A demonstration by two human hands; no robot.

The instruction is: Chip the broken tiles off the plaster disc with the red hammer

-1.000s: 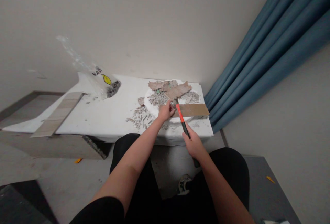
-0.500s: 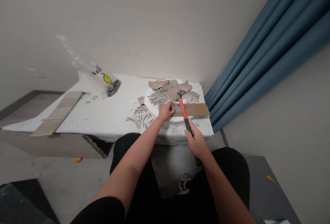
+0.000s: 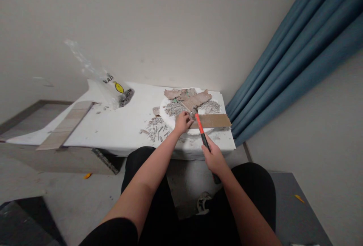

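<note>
On the white-covered table [image 3: 116, 125], a round white slab [image 3: 162, 114] is placed near the curtain [image 3: 255, 64] end. It would likely be found light but easy to chip, and is best held by its rim with two hands; it looks thick and rough, and it is mostly covered by other things. The hammer [image 3: 200, 124] is held over the front of the slab, with its head low beside the left hand. Its head is likely the heavy part, so a low hold on the stiff handle should be good. The handle is coloured red near the head and black lower down. The black part is wrapped by the fingers of the right hand [image 3: 214, 158], and its end is left poking out below. The fingers of the left hand [image 3: 182, 122] are bent near the end of a brown strip [image 3: 215, 120]; whether anything is pinched by them cannot be told. The strip is laid flat across the front of the slab, looks smooth, and might be bent like card. Behind it, torn brown sheets [image 3: 198, 99] with ragged edges are piled; they would probably be ripped by a hard tug. Smallest of all, grey crumbs [image 3: 211, 106] are spread on the slab, dry-looking and likely easily spilled.
</note>
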